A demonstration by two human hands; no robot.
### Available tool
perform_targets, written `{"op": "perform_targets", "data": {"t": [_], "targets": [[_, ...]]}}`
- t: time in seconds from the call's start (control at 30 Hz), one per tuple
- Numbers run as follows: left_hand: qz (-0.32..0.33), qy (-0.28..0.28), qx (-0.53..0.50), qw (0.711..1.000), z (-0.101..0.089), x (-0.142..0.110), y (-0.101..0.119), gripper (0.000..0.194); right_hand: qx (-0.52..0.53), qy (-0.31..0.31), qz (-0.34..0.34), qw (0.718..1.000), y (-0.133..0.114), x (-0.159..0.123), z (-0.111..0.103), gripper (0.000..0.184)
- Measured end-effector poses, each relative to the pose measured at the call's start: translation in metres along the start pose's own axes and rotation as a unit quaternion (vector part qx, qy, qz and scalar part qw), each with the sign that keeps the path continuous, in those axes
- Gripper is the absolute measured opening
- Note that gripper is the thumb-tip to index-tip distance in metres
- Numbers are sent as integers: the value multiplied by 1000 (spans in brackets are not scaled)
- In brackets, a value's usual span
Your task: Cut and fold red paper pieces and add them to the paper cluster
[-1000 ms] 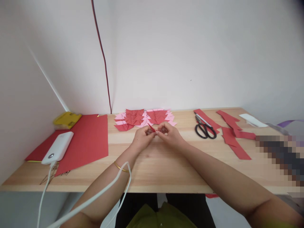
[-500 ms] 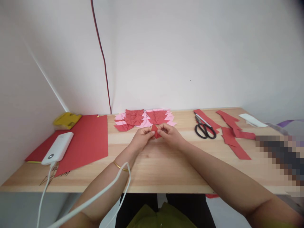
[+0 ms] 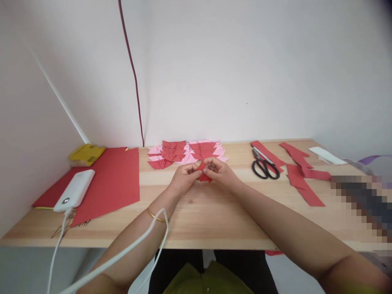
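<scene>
My left hand (image 3: 183,178) and my right hand (image 3: 221,172) meet over the middle of the wooden table (image 3: 196,220). Both pinch a small folded red paper piece (image 3: 203,174) between their fingertips, just above the tabletop. Right behind them lies a heap of folded red and pink paper pieces (image 3: 183,153). A gold bangle (image 3: 154,215) sits on my left wrist.
A large red paper sheet (image 3: 107,181) lies at the left with a white power bank (image 3: 74,190) on it and a white cable (image 3: 122,253) running down. A yellow pack (image 3: 86,154) is at the far left. Black scissors (image 3: 263,165) and red paper strips (image 3: 301,175) lie right.
The red piece between my fingers has been opened and turned from a thin edge to a wider folded shape. The hands stayed in place.
</scene>
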State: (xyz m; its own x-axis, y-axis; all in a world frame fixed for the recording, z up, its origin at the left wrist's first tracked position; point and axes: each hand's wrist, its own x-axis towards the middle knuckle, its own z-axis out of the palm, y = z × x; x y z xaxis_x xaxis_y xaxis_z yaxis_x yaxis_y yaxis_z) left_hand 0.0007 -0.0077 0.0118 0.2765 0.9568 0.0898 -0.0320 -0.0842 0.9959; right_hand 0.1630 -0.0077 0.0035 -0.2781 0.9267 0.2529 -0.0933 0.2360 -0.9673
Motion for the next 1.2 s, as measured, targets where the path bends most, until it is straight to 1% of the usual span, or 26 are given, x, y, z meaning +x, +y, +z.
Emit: {"op": "perform_targets", "data": {"t": [0.1,0.2,0.27,0.33,0.43,0.53,0.6,0.7,0.8,0.87,0.93,1.0,1.07,1.2], "targets": [[-12,5,-13,1000,0,0,-2,19,-3,-4,-12,1000,0,0,0,22],[-26,4,-43,999,1,1,-1,15,-10,-10,-50,999,0,0,0,12],[-37,1,-64,997,2,0,0,16,-41,-17,-80,996,-2,1,-2,8],[-48,2,-82,995,2,1,1,16,-98,-24,-109,989,-4,1,-4,9],[-68,-6,-120,990,0,2,0,15,-176,-21,-158,971,-7,1,-6,15],[-81,-13,-143,986,-2,2,1,15,-207,-17,-186,960,-7,2,-6,19],[-80,-9,-132,988,-2,1,3,19,-211,-19,-191,959,-6,1,-5,19],[-71,-2,-94,993,-1,0,6,25,-204,-25,-174,963,-5,1,-4,16],[-66,9,-78,995,0,0,6,26,-155,-29,-102,982,-5,1,-5,13],[-62,16,-83,994,-1,1,5,25,-120,-11,-49,992,-7,1,-6,15],[-54,16,-88,995,-2,2,3,23,-115,11,-17,993,-9,2,-7,15],[-47,13,-86,995,-3,3,3,23,-133,12,1,991,-10,1,-8,14],[-44,12,-78,996,-2,2,5,23,-144,-3,11,990,-11,0,-7,14],[-39,7,-51,998,0,0,10,25,-124,-16,20,992,-9,-1,-5,12]]}}
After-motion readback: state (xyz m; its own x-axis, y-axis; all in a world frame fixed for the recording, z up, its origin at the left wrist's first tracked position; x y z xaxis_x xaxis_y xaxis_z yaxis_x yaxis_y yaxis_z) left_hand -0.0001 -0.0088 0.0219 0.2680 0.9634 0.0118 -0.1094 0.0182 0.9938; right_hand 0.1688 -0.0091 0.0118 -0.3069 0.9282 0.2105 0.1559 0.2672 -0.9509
